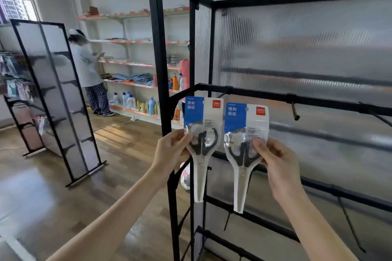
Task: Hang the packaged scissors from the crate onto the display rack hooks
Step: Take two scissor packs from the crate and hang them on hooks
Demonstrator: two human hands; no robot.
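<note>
I hold two packaged scissors upright in front of a black display rack (318,99). Each pack has a blue and white card with a red logo and black-handled scissors in clear plastic. My left hand (171,148) pinches the left pack (202,125) at its handle part. My right hand (280,163) pinches the right pack (246,131) the same way. The tops of both packs reach the rack's upper crossbar. A bare hook (295,111) juts from that bar to the right of the packs. The crate is out of view.
The rack has ribbed translucent panels and lower bars with more hooks (347,224). A second panel stand (57,99) is on the wooden floor at left. A person (89,72) is at wall shelves with bottles (131,99) in the back.
</note>
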